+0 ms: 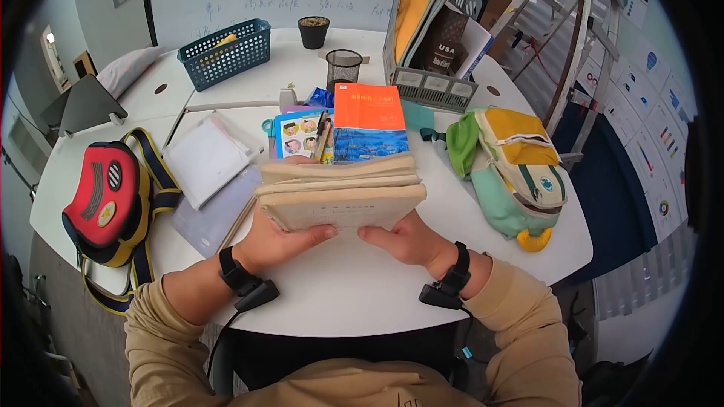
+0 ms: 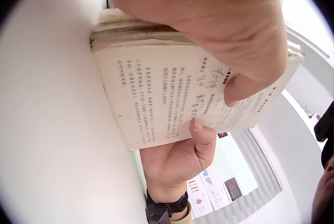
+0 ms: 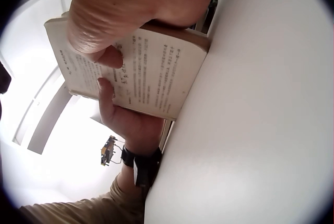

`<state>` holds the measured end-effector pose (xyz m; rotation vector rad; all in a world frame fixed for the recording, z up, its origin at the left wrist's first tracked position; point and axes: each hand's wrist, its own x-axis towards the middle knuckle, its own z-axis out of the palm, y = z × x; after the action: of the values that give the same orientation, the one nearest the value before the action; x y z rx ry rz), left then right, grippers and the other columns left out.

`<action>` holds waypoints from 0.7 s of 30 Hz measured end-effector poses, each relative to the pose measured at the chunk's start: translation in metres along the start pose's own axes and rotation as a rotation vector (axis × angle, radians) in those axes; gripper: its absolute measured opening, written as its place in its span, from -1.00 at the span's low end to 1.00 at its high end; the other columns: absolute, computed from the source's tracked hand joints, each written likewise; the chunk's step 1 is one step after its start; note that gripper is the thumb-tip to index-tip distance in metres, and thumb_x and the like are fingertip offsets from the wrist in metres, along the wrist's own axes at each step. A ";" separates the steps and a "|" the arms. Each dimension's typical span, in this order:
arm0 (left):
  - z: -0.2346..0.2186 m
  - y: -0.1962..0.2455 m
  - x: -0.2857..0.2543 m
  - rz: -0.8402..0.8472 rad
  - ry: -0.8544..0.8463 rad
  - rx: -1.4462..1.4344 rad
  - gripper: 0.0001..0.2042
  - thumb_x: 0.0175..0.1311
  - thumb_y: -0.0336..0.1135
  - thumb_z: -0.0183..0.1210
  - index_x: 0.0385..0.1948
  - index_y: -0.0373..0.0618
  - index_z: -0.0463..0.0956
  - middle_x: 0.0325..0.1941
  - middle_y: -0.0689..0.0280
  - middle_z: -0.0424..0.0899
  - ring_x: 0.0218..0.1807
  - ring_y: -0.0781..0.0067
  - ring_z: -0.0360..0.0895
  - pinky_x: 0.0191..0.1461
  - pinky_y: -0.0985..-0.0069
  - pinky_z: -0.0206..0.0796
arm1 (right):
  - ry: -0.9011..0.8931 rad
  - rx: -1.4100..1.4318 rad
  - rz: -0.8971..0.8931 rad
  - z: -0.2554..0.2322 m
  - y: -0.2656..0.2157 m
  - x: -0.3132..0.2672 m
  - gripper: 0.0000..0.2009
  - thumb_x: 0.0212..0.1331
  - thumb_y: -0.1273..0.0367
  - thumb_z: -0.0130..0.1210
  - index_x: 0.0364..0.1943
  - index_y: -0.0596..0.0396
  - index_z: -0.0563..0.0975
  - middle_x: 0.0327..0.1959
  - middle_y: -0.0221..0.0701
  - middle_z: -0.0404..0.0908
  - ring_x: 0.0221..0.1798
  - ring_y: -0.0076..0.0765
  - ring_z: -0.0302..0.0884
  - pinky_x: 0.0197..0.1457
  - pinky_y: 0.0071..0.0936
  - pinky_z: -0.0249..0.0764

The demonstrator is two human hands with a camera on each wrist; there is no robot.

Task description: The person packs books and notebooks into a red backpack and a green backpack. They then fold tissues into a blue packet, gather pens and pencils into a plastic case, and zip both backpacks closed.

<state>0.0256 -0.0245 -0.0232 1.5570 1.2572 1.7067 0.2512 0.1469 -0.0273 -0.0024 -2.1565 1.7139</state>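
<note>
Between both hands a stack of worn, yellowed books point(image 1: 343, 209) stands on edge over the front of the white table. My left hand point(image 1: 280, 240) grips the left side, its thumb pressed flat on the near face. From the other side my right hand point(image 1: 407, 240) grips the same stack, and its thumb lies on that face too. The thumbs point toward each other. Printed text and some handwriting cover the near page point(image 2: 151, 96) in the left wrist view. The fingers behind the stack are mostly hidden.
Left are a red school bag point(image 1: 105, 203), white papers point(image 1: 207, 158) and a grey-blue folder point(image 1: 215, 215). Behind the stack lies an orange-and-blue book point(image 1: 369, 117). A green-and-yellow backpack point(image 1: 513, 173) lies right. Farther back stand a teal basket point(image 1: 226, 56), mesh pen cup point(image 1: 344, 69) and file holder point(image 1: 434, 89).
</note>
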 end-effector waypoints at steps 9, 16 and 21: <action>0.011 0.007 -0.003 -0.031 0.114 0.027 -0.23 0.27 -0.44 0.68 0.50 -0.27 0.46 0.38 0.11 0.76 0.37 0.33 0.74 0.42 0.28 0.64 | -0.055 0.081 0.096 -0.008 0.011 -0.001 0.16 0.34 0.60 0.25 0.89 -0.10 -0.29 0.83 -0.24 0.04 0.90 -0.25 -0.07 0.88 -0.10 0.08; 0.008 0.011 0.001 -0.024 0.099 0.106 -0.35 0.24 -0.42 0.72 0.36 -0.28 0.63 0.24 0.17 0.88 0.24 0.38 0.82 0.34 0.32 0.69 | 0.110 0.364 -0.048 -0.032 0.010 0.009 -0.14 0.37 0.45 0.20 0.75 0.04 0.07 0.69 -0.22 0.28 0.75 -0.17 0.18 0.79 -0.05 0.20; 0.008 0.014 -0.002 -0.047 0.054 0.043 -0.37 0.24 -0.43 0.72 0.35 -0.28 0.65 0.25 0.16 0.88 0.23 0.38 0.83 0.33 0.32 0.70 | 0.704 -0.411 0.056 -0.075 0.042 0.026 -0.43 0.49 0.23 0.34 0.42 0.25 0.44 0.38 -0.13 0.60 0.42 -0.13 0.52 0.52 -0.05 0.46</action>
<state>0.0369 -0.0303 -0.0123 1.5026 1.3551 1.7131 0.2397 0.2342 -0.0452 -0.6730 -1.9057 1.0312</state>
